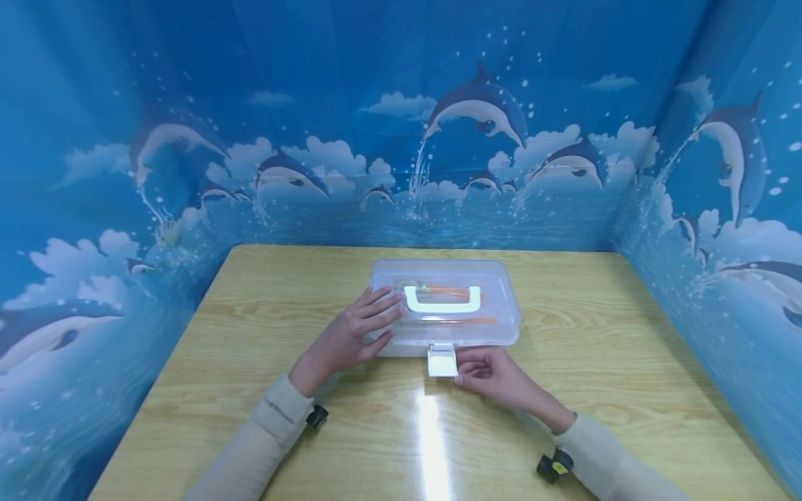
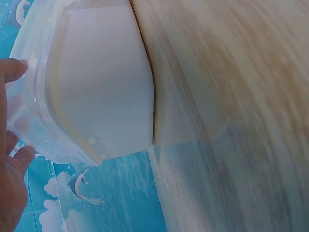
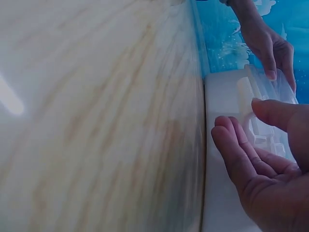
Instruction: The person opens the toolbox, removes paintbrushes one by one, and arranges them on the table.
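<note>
A clear plastic storage box [image 1: 501, 299] with a white base lies on the table, its lid down. A white carry handle [image 1: 442, 307] lies flat on the lid, and slender orange items [image 1: 451, 321] show through it. My left hand [image 1: 363, 327] rests on the lid's left end with fingers spread; in the left wrist view, fingertips [image 2: 17, 70] touch the clear lid. At the front, a white latch [image 1: 442, 362] sticks outward from the box. My right hand [image 1: 491, 376] holds the latch's right edge with thumb and bent fingers; their exact contact is partly hidden.
The box stands on a wood-grain table [image 1: 282, 278] toward its far side. A blue dolphin-print curtain [image 1: 351, 104] hangs behind and along both sides. Black wrist devices [image 1: 555, 465] sit at the cuffs. A bright light reflection [image 1: 432, 445] crosses the table in front.
</note>
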The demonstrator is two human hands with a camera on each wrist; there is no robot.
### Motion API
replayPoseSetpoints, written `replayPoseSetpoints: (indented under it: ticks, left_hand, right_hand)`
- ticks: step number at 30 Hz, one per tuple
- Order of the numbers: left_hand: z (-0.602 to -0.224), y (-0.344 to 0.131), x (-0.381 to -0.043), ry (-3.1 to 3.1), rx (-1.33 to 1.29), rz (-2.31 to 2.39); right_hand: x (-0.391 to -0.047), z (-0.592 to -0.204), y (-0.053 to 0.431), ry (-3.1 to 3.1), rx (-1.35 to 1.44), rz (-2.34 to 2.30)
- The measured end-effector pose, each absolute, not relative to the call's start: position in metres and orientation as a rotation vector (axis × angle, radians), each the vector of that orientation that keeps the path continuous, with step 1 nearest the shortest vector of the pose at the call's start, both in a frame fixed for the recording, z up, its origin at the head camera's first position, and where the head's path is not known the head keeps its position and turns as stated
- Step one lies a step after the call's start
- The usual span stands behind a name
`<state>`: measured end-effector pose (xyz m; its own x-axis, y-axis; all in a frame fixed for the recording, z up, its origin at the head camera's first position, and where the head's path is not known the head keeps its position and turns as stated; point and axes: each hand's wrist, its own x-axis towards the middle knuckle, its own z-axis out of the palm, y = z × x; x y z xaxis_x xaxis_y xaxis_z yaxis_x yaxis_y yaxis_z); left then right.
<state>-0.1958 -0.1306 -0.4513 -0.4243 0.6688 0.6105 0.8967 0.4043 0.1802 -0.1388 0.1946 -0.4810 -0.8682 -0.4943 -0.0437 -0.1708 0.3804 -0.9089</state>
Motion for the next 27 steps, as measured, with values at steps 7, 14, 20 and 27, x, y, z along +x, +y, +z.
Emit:
replayPoseSetpoints:
  ticks: [7,14,20,27]
  left_hand:
    - [-0.452,-0.131,-0.197,-2.219,-1.334,-0.669]
    - [-0.450,-0.131,-0.196,-2.227,-1.331,-0.638]
    - [-0.447,-0.132,-0.194,-2.253,-1.322,-0.601]
    - [-0.445,-0.132,-0.194,-2.263,-1.321,-0.574]
  right_hand:
    - [-0.137,-0.479,0.194,2.408,-0.649,-1.449]
    - [-0.128,-0.459,0.200,2.555,-0.782,-1.296]
    - [-0.122,-0.436,0.212,2.765,-1.066,-1.230]
    - [-0.134,-0.420,0.227,3.001,-1.353,-1.341]
